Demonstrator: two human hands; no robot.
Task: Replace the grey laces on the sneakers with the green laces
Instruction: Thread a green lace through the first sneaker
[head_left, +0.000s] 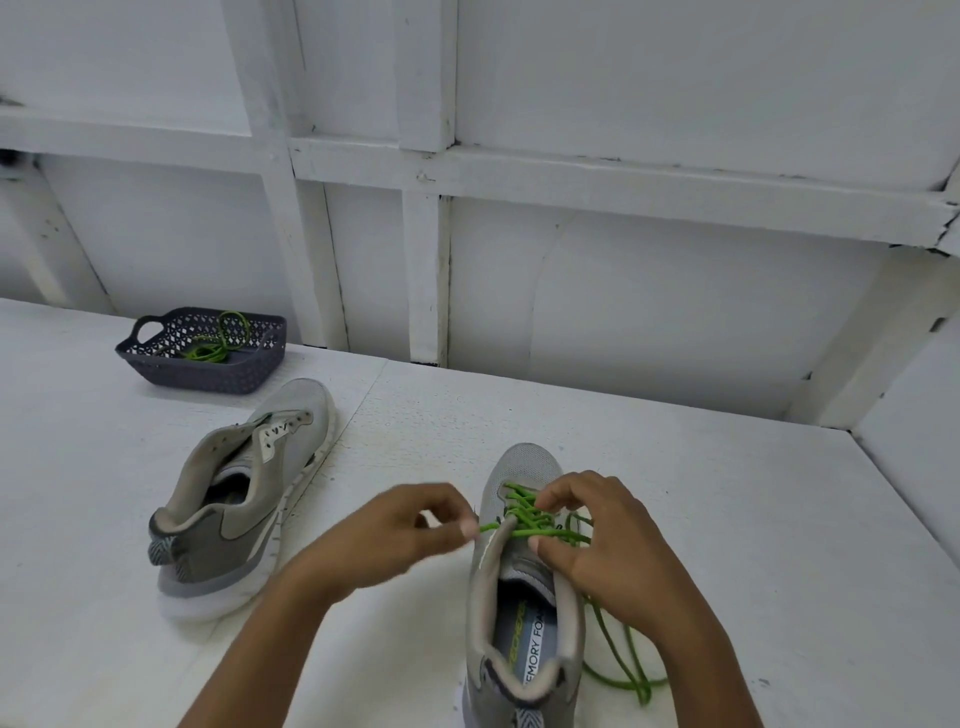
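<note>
A grey sneaker (519, 623) stands upright near the front of the white table, toe pointing away, with a green lace (524, 512) threaded across its eyelets. My left hand (410, 530) pinches one end of that lace at the shoe's left side. My right hand (608, 540) sits over the tongue, its fingers curled into the crossed lace. The lace's loose length (618, 660) trails on the table to the right of the shoe. A second grey sneaker (249, 493) lies to the left with bare eyelets.
A dark perforated basket (156, 364) stands at the back left against the wall, holding another green lace (218, 343). White wall panels with framing rise behind the table, and a side wall closes the right.
</note>
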